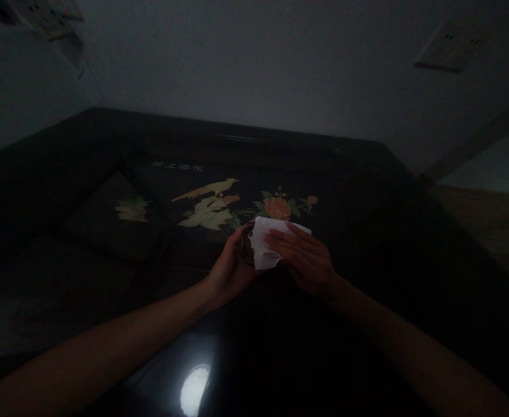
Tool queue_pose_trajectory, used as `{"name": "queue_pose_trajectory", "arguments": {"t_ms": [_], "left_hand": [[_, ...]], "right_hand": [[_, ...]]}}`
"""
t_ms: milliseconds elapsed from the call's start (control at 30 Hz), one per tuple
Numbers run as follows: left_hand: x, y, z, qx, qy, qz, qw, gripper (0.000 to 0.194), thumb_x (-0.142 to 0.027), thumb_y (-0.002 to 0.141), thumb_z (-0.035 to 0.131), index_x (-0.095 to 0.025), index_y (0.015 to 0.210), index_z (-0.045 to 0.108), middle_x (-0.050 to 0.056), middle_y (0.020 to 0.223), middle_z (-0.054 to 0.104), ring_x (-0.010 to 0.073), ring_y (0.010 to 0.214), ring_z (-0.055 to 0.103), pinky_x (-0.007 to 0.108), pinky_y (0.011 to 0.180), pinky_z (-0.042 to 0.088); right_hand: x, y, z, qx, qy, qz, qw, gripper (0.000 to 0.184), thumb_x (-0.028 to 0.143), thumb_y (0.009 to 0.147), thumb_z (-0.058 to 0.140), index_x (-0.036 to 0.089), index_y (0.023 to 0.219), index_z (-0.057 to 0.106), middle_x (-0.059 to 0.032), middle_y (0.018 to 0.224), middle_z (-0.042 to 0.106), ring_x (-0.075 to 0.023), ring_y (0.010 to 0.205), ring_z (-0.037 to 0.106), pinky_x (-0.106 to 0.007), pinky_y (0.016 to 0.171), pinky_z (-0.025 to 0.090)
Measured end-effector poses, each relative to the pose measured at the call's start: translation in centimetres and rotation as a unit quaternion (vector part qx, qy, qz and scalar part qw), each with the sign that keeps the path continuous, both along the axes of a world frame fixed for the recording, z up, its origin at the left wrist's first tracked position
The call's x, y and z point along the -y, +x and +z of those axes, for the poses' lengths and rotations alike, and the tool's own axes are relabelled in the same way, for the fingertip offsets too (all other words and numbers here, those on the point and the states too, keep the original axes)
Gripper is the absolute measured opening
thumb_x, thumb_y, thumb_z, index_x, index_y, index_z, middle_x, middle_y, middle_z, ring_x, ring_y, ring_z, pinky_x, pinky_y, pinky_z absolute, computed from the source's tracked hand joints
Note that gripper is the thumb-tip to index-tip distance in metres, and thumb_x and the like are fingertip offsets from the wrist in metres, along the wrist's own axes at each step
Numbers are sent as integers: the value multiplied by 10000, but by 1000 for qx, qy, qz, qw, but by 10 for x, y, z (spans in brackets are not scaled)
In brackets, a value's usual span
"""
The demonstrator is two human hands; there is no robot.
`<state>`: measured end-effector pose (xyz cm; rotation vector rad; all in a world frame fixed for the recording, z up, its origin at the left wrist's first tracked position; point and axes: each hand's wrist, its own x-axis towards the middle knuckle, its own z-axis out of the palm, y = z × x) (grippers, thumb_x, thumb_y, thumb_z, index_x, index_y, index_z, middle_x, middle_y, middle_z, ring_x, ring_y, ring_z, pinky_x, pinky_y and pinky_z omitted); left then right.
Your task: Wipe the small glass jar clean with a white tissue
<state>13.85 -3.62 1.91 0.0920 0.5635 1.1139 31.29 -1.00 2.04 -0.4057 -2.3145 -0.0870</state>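
Observation:
My left hand [228,271] is wrapped round a dark brown, round object [246,243] with a ridged or patterned side; its exact kind is too dim to make out. A white tissue or thin cloth [263,246] covers the right part of this object. My right hand [304,255] presses the cloth against it with the fingers laid together, a ring showing on one finger. Both hands are held above a dark glossy surface, close to an orange flower picture [277,207]. Much of the brown object is hidden by the cloth and my hands.
The dark surface [246,341] has a raised frame along the wall and shows a bird picture [206,208], written characters and a bright light reflection [195,388]. A wall socket [450,46] is at upper right, another socket strip [41,20] at upper left. The room is dim.

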Motion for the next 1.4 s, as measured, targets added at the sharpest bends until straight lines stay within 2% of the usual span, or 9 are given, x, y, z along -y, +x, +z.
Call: {"name": "queue_pose_trajectory", "arguments": {"t_ms": [133,333,567,733,833,967,1133,1300,1400], "left_hand": [[-3,-2,-1,2,-21,8,1000,371,-367,932,389,-177,1197,565,51,860,694,168,723,632,296,752,475],[-1,-4,-2,9,-16,-85,996,399,-406,873,507,-124,1134,612,57,738,678,167,600,607,287,679,481],[2,1,-10,6,-7,-59,998,242,-287,897,481,-121,969,641,64,839,694,173,770,632,317,789,487],[0,0,-10,8,31,-34,999,294,-331,907,464,-172,1121,587,67,962,684,200,891,621,411,887,463],[0,-1,-8,16,27,-10,999,319,-325,915,446,-206,1193,548,58,1024,673,194,921,618,391,880,464],[-2,-1,-4,12,-5,-1,1000,333,-320,917,440,-195,1206,549,49,936,689,172,809,639,310,796,477],[-3,-2,0,-7,-38,-39,999,346,-341,918,430,-125,1129,601,66,807,693,162,674,637,273,706,483],[-2,-3,0,-5,-62,-86,994,371,-408,890,461,-97,852,660,63,658,663,162,571,611,266,618,486],[-2,-2,1,13,-53,-74,996,325,-372,886,481,-99,895,659,34,627,642,133,527,578,245,604,475]], "right_hand": [[1,0,-1,-14,-10,44,999,263,118,899,430,78,1105,589,-174,1062,697,-209,1099,610,-422,949,504],[9,-7,-7,9,-38,75,996,250,144,920,409,97,1086,590,-160,1132,670,-198,1173,552,-422,986,475],[3,-8,-6,19,-16,7,1000,293,89,905,416,73,1168,542,-171,1169,648,-212,1210,520,-472,1062,381],[-3,-1,-4,-1,-19,-26,999,363,84,889,421,100,1240,511,-148,1137,671,-200,1145,578,-444,1031,430],[-5,4,-6,-15,-22,-5,1000,357,104,879,443,112,1223,533,-141,1104,687,-206,1095,614,-432,983,480],[-2,4,-8,-18,-22,45,999,307,103,870,452,94,1154,567,-148,1050,707,-204,1060,634,-402,930,525],[5,-3,-7,-5,-29,74,997,240,136,883,456,76,1072,592,-175,1064,696,-209,1092,614,-387,944,512],[5,-5,-9,22,-28,82,996,274,216,915,447,81,1129,551,-196,1149,652,-232,1193,535,-428,984,476],[4,-5,-10,7,-32,89,995,284,136,910,417,71,1165,524,-206,1143,651,-231,1209,520,-424,980,481]]}}
